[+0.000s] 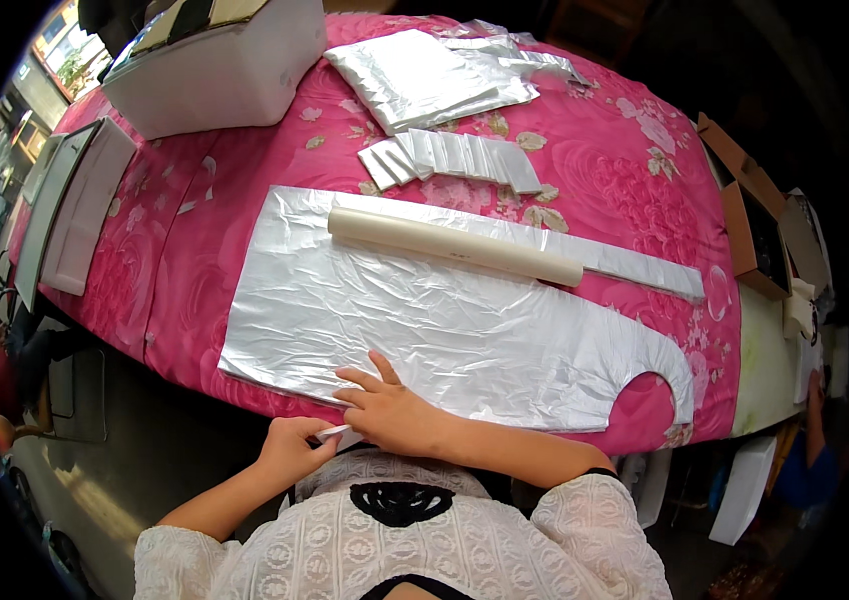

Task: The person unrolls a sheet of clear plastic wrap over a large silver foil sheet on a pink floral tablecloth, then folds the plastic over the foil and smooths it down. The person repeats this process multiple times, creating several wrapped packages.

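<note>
A stack of thin silvery-white plastic sheets (425, 330) lies creased on the table, with a rounded cut-out at its right end. Across its far part rests a cream-coloured tube (455, 247). My left hand (291, 450) is closed in a pinch on a small white strip (334, 432) at the table's near edge. Spread fingers show on my right hand (390, 411), which reaches over the near edge of the sheets just right of the left hand. Its underside is hidden, and whether its lower fingers also touch the strip I cannot tell.
Folded silvery packets (450, 158) and a larger silvery stack (420, 75) lie farther back on the pink flowered tablecloth (185, 270). A white foam box (230, 75) stands far left, another white box (90, 205) nearer. Brown cardboard boxes (753, 235) sit at the right edge.
</note>
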`<action>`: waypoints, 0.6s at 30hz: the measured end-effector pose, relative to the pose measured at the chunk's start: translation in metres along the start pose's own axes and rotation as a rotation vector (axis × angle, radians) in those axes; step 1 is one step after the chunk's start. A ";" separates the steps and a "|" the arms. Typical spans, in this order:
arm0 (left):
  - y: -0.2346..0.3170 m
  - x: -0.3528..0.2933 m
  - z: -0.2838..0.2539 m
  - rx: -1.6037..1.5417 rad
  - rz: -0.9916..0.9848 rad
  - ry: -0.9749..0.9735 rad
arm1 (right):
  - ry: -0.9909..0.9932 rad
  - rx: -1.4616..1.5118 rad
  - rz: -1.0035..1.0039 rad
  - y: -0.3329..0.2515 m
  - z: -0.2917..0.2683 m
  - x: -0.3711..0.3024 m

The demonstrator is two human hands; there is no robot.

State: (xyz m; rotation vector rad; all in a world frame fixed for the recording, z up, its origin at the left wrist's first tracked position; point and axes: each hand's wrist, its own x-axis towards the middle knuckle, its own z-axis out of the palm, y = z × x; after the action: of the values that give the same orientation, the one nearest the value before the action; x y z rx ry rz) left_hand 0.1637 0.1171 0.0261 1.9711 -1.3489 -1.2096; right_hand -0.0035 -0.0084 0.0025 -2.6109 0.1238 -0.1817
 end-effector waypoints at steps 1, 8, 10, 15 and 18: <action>0.006 0.004 -0.002 -0.032 0.048 0.028 | 0.103 0.016 0.000 0.014 -0.011 -0.006; 0.017 0.024 -0.008 -0.135 0.197 0.104 | 0.787 -0.150 0.399 0.176 -0.130 -0.032; 0.020 0.027 -0.003 -0.120 0.213 0.044 | 0.943 0.383 0.811 0.240 -0.153 -0.038; 0.024 0.031 0.006 -0.108 0.256 -0.069 | 0.692 -0.283 1.172 0.305 -0.152 -0.052; 0.024 0.037 0.006 -0.047 0.324 -0.123 | 0.945 -0.744 0.974 0.294 -0.144 -0.043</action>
State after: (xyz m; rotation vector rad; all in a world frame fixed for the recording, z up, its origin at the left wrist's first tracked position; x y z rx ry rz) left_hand 0.1515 0.0747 0.0259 1.5900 -1.6106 -1.2071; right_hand -0.0834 -0.3274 -0.0263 -2.4915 2.0190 -1.1313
